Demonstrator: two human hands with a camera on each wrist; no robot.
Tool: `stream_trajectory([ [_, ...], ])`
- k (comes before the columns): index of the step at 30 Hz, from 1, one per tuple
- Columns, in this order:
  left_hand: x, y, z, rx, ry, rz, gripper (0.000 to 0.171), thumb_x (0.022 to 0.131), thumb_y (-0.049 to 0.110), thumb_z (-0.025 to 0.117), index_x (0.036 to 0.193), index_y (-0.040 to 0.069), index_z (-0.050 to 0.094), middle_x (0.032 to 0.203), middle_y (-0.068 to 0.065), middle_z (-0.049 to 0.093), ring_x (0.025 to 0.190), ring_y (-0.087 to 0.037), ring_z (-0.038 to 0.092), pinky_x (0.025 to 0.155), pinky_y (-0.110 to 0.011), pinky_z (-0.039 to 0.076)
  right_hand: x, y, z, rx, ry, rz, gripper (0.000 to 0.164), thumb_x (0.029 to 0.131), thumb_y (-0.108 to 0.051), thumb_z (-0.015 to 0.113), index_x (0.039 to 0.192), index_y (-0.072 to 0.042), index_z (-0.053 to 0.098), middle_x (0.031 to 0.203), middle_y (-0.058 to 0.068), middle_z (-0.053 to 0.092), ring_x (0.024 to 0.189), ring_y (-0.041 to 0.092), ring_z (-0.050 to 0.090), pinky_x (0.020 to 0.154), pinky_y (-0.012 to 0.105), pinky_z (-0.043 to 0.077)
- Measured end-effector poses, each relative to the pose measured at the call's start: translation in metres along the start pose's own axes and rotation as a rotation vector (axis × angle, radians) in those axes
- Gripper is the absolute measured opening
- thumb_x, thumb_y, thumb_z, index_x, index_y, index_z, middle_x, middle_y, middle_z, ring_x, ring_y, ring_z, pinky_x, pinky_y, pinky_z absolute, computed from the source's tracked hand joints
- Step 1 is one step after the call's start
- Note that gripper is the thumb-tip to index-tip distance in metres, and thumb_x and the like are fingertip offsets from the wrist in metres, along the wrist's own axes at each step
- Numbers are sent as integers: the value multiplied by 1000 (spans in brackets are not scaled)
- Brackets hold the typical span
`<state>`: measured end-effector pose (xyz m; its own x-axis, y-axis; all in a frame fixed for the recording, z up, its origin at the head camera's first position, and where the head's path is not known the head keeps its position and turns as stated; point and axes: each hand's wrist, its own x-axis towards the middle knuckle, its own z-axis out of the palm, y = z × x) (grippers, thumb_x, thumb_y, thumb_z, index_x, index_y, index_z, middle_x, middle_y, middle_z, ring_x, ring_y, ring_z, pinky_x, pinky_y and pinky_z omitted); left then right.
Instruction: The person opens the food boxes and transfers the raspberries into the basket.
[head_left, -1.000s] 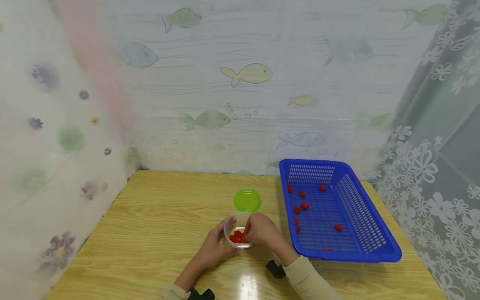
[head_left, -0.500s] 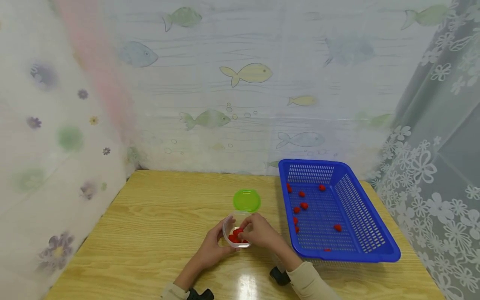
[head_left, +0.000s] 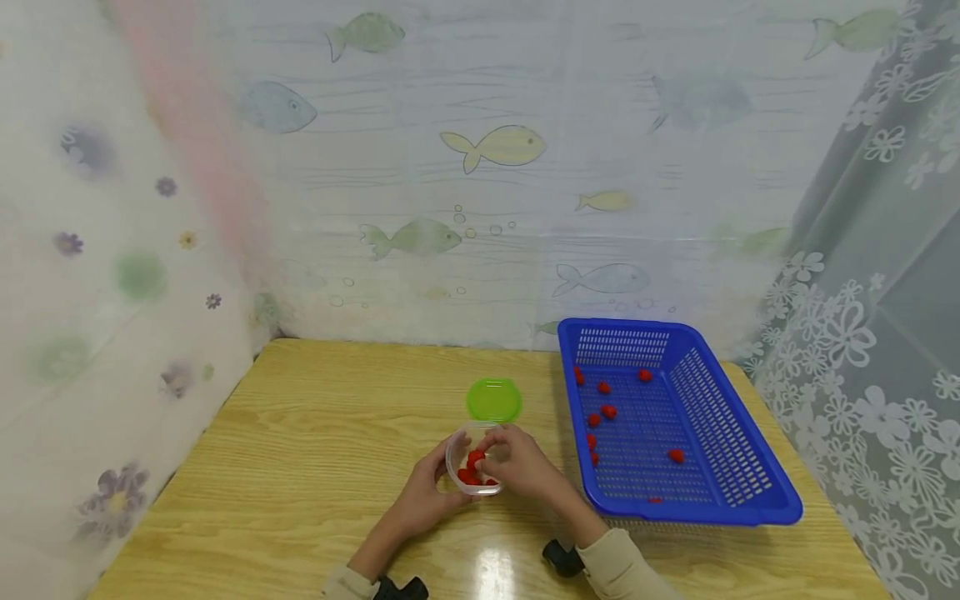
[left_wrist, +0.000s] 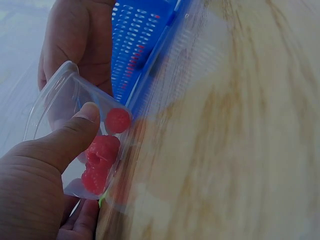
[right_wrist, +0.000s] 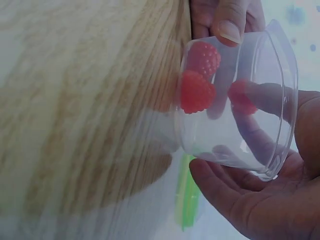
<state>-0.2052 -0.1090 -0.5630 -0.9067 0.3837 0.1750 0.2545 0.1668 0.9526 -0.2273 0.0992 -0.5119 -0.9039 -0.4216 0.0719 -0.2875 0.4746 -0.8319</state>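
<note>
A clear plastic container (right_wrist: pixel 260 145) stands on the table in front of the person, several red raspberries (right_wrist: pixel 197 92) lying at its bottom. My left hand (head_left: pixel 427 496) grips it from the left, thumb along the near side and fingers around the far side. My right hand (head_left: pixel 523 465) reaches over the rim from the right. Inside the container, its thumb and fingertips pinch one raspberry (right_wrist: pixel 242 96), above the others in the right wrist view. Just behind the container lies a round green lid (head_left: pixel 494 401), flat on the table.
A large blue plastic basket (head_left: pixel 697 513) stands on the right of the table (head_left: pixel 330 425), with several loose raspberries (head_left: pixel 608 412) scattered on its floor. Patterned curtains (head_left: pixel 337 192) hang behind the table and at both sides. Each wrist wears a black camera (head_left: pixel 562 558).
My right fingers have risen a little from the container's bottom and shifted, with a raspberry now showing at their tips. The left hand and the container have hardly moved.
</note>
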Motion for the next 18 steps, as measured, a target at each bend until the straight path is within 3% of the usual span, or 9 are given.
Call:
stream_trajectory([
  [10,0,-5,0,6,-2,20,90,80,11,87,155,5,38,150,-16,51,140,-33,48,113,-26,40,-1,2,0,78,-5,13,7,93,-13,73,99,-8,73,117,10,65,122,34,56,107,61,42],
  [18,0,-6,0,10,2,15,88,80,13,87,155,9,40,151,-14,52,139,-30,49,112,-24,40,-2,7,-1,170,-6,36,15,95,-14,70,105,-4,72,121,14,65,123,40,58,104,60,48],
])
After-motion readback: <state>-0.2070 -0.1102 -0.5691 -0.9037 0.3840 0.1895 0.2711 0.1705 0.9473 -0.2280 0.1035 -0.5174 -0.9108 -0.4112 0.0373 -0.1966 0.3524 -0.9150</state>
